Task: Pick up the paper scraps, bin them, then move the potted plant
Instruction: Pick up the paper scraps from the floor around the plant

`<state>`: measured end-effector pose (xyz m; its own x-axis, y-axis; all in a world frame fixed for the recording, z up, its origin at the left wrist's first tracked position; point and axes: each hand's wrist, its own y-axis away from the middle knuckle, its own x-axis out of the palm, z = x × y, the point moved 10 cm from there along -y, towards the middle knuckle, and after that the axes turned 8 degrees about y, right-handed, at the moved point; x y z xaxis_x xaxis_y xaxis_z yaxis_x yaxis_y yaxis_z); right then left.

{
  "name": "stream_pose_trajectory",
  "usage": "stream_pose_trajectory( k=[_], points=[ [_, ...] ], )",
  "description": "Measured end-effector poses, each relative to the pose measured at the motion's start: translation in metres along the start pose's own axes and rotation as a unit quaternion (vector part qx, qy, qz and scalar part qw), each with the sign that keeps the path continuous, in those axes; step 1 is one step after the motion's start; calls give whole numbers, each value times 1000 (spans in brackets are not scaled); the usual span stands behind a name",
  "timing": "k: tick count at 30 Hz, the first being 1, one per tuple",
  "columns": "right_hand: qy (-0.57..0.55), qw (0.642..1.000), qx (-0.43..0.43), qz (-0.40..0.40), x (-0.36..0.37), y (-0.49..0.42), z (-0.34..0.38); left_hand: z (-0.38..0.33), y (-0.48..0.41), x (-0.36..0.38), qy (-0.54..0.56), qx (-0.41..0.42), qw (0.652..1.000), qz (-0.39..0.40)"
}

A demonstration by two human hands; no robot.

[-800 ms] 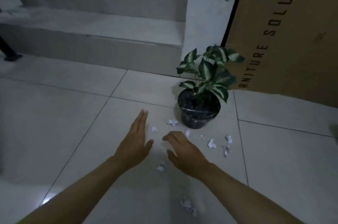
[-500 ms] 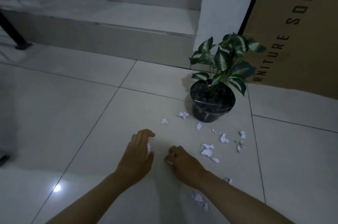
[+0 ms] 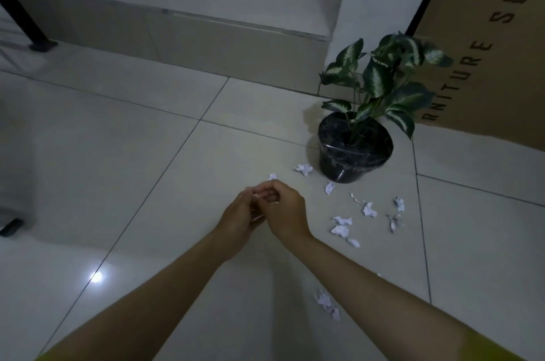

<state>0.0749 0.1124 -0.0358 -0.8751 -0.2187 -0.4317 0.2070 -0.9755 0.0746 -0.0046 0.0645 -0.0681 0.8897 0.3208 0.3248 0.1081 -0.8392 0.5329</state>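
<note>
**A:** Pale glossy tiles (image 3: 118,154) cover the floor, and both bare hands meet low over them, arms reaching forward from the person.

**B:** What are the hands doing?

**A:** The left hand (image 3: 239,220) and the right hand (image 3: 284,211) are pressed close together, fingers curled inward and touching. A sliver of white shows between the fingers, so some paper seems pinched there, but I cannot tell which hand has hold of it. Neither hand is spread open.

**B:** Where is the rest of the paper?

**A:** Torn white paper scraps (image 3: 342,228) lie scattered on the tiles to the right of the hands, and beyond them. One small scrap (image 3: 272,176) sits just past the fingertips. A crumpled scrap (image 3: 303,168) lies further right, just beside the pot. More bits (image 3: 326,303) lie nearer the person, beside the right forearm.

**B:** And the plant?

**A:** The potted plant (image 3: 355,151) stands upright on the floor, beyond the hands and to their right, well apart from them. Its pot is dark and shiny, and the leaves are green with pale streaks. Right behind it leans a brown cardboard box (image 3: 495,36) with dark lettering. A low tiled step (image 3: 206,36) runs across the floor far beyond the hands, and a black metal leg (image 3: 26,27) stands far off to their left.
</note>
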Motion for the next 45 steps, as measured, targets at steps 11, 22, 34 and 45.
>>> stream_pose_trajectory(
  k=[11, 22, 34, 45],
  points=[
    [110, 989, -91, 47, 17, -14, 23, -20, -6, -53, 61, 17, 989, -133],
    [401, 854, -214, 252, 93, 32, -25, -30, 5, -91, 63, 49, 980, -182],
    [37, 999, -6, -6, -14, -3, -14, -5, -4, -42, 80, -14, 988, -132],
    [77, 990, -111, -31, -25, 9, 29, -2, -18, 27, 192, -48, 980, -13]
  ],
)
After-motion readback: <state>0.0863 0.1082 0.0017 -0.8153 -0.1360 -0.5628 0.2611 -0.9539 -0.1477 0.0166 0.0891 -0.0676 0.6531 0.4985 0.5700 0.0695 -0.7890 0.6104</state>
